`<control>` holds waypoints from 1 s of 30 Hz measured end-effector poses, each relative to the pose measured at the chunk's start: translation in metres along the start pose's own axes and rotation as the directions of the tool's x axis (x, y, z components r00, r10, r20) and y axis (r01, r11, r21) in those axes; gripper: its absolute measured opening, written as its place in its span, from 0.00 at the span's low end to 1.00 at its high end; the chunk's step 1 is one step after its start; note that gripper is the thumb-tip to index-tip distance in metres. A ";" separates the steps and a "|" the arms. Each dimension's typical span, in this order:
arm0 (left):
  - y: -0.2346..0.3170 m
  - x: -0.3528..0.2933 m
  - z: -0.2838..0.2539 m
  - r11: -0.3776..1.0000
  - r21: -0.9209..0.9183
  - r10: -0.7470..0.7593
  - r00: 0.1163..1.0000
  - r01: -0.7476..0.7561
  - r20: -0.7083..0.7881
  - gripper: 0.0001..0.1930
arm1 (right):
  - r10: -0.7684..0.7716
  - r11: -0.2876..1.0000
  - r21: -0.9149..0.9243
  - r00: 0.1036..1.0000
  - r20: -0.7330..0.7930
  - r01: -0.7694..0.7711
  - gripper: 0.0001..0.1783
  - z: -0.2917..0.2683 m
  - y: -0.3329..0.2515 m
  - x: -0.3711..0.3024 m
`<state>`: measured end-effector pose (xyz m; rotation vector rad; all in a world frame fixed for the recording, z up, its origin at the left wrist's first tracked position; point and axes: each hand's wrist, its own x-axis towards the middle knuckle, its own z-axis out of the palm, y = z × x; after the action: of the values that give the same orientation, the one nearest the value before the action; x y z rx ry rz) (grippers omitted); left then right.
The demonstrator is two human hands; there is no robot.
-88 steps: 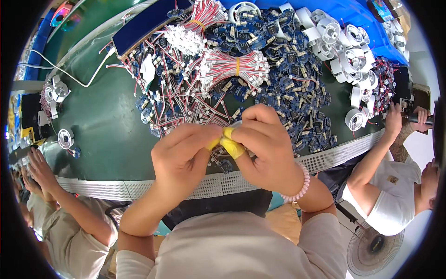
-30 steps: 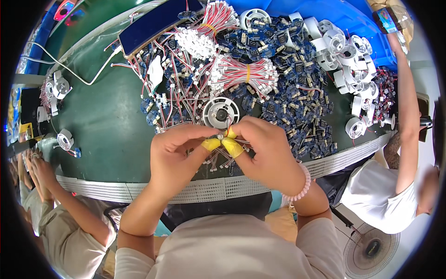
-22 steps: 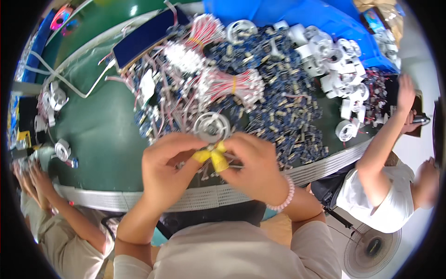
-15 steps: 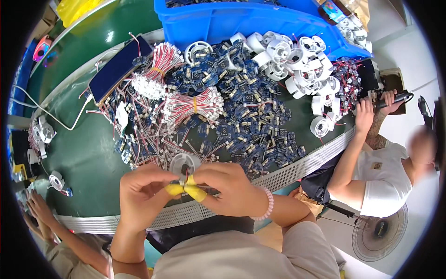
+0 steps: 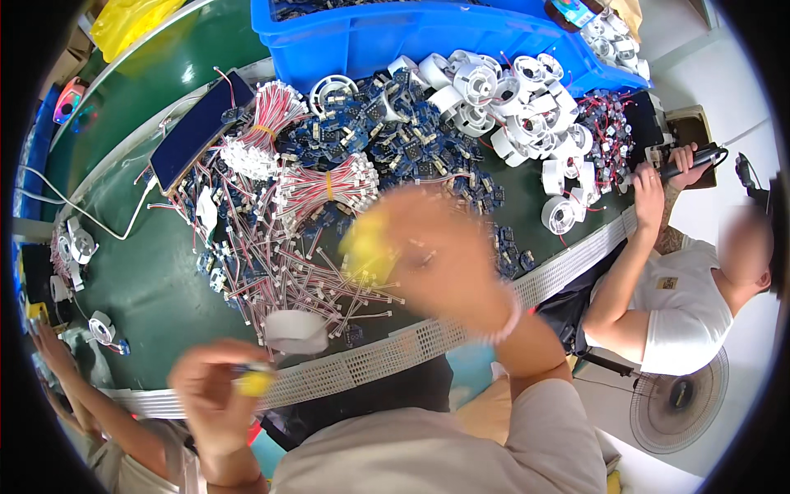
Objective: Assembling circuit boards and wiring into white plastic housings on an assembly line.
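Observation:
My left hand is closed at the table's front edge. Its thumb, with a yellow covering, and its fingers pinch a small blue-and-white piece that looks like a circuit board, mostly hidden by the fingers. Beside it a white plastic ring rests by the perforated edge strip. My right hand is smeared by motion over the right of the cable pile and the blue boards; yellow shows on its fingertips, and what it holds, if anything, cannot be made out. Below it lie loose red-and-white cables and blue circuit boards.
Banded cable bundles lie beside a dark flat screen. White ring housings are heaped at right, before a blue bin. A co-worker's hands hold a black corded tool at right; another person's hand is at left.
My hands have come apart. The left moved down and left with the small piece; the right swung up and right over the pile. The white ring now sits lower, near the edge.

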<state>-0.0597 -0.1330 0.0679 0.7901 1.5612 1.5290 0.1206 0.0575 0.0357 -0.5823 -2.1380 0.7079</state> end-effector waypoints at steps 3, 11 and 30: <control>0.008 -0.008 -0.062 0.982 0.140 0.166 0.944 -0.130 -0.285 0.11 | -0.077 0.891 -0.448 0.948 -0.307 -0.072 0.12 -0.060 0.073 0.031; -0.026 0.042 -0.121 0.509 0.860 0.580 0.722 0.041 -0.377 0.16 | -0.262 0.665 -0.735 0.963 -0.064 0.132 0.09 -0.084 0.131 0.047; -0.041 0.087 0.072 0.555 0.684 0.108 0.856 -0.473 0.505 0.19 | -0.039 0.999 -0.005 0.925 -0.378 0.040 0.11 -0.063 0.047 0.006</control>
<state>-0.0354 -0.0253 0.0204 1.8500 1.8130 0.6849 0.1748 0.1145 0.0413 -0.6178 -1.7827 0.5259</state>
